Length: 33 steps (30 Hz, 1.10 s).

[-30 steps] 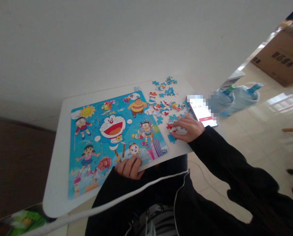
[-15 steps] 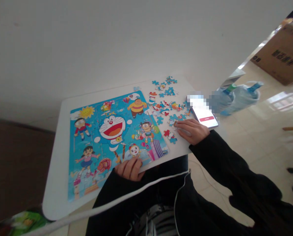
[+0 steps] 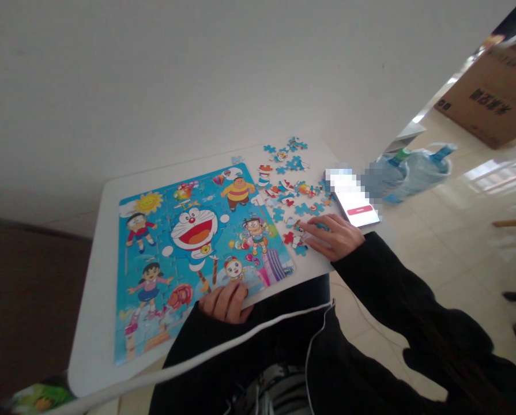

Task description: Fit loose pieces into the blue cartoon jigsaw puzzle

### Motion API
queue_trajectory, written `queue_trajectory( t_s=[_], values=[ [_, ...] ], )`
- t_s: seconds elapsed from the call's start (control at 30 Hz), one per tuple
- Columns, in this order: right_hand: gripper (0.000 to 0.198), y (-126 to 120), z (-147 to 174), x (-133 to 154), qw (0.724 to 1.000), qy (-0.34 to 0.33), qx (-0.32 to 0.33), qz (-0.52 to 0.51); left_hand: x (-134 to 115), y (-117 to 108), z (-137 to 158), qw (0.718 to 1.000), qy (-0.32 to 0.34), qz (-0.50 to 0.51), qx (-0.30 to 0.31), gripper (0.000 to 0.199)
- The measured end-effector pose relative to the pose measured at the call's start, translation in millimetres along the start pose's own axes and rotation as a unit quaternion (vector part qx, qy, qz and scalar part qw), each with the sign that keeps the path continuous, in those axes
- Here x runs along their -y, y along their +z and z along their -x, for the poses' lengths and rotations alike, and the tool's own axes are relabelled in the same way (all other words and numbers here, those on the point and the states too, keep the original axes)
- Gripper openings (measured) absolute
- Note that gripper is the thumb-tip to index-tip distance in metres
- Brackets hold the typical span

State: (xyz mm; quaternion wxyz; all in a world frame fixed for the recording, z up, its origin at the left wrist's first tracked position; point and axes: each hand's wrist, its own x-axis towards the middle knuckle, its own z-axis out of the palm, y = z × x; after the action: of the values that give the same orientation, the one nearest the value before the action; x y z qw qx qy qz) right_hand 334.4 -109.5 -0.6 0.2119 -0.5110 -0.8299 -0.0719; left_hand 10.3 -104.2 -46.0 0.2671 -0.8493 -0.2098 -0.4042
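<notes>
A blue cartoon jigsaw puzzle (image 3: 236, 225) in a flat tray lies on the white table, its picture mostly filled with pieces. At its near edge my left hand (image 3: 223, 301) is closed over the border, fingers on top and the thumb low at the edge. Right of the puzzle, my right hand (image 3: 334, 236) is closed, with its fingertips pinching a small puzzle piece (image 3: 293, 222) just above other loose pieces. Directly below it lie a red piece (image 3: 288, 238) and a blue piece (image 3: 301, 251). The fingers partly cover the pieces there.
Several loose pieces (image 3: 298, 163) are scattered along the right side of the table (image 3: 91, 300). A lit phone (image 3: 356, 202) lies at the right edge. A white cable (image 3: 240, 339) crosses before my lap. Beyond stand plastic water bottles (image 3: 426, 170) and a cardboard box (image 3: 486, 95).
My right hand has shifted slightly left with the small piece, towards the puzzle. My left hand stays on the near edge. The whole view has moved a little.
</notes>
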Motion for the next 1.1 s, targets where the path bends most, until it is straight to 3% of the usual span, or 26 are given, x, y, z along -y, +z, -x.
queue_trajectory(
  t_s=[0.13, 0.23, 0.3, 0.4, 0.7, 0.87, 1.1],
  values=[
    [0.059, -14.0, 3.2, -24.4, 0.982, 0.158, -0.07, 0.071, -13.4, 0.9, -4.4, 0.995, -0.098, -0.014, -0.025, 0.027],
    [0.092, -20.6, 10.2, -51.6, 0.954, 0.282, -0.05, 0.093, -21.1, 1.1, -5.5, 0.99, -0.136, -0.015, -0.018, 0.028],
    [0.103, -22.3, 13.9, -66.1, 0.946, 0.317, -0.027, 0.06, -22.4, 1.0, -4.7, 0.99, -0.141, -0.01, -0.009, 0.029],
    [0.104, -24.2, 15.1, -76.1, 0.943, 0.332, -0.026, 0.011, -20.9, 1.3, -2.8, 0.991, -0.136, -0.005, -0.011, 0.026],
    [0.088, -27.4, 22.6, -73.0, 0.913, 0.39, -0.123, -0.008, -20.3, 1.2, -6.4, 0.991, -0.133, -0.003, -0.027, 0.026],
    [0.078, -23.4, 24.8, -70.2, 0.919, 0.38, -0.104, -0.003, -20.4, 1.4, -5.3, 0.991, -0.134, -0.001, -0.024, 0.03],
    [0.078, -12.9, 16.8, -68.5, 0.945, 0.318, -0.075, 0.03, -21.9, 1.4, -0.1, 0.989, -0.147, 0.003, -0.015, 0.027]
  ],
)
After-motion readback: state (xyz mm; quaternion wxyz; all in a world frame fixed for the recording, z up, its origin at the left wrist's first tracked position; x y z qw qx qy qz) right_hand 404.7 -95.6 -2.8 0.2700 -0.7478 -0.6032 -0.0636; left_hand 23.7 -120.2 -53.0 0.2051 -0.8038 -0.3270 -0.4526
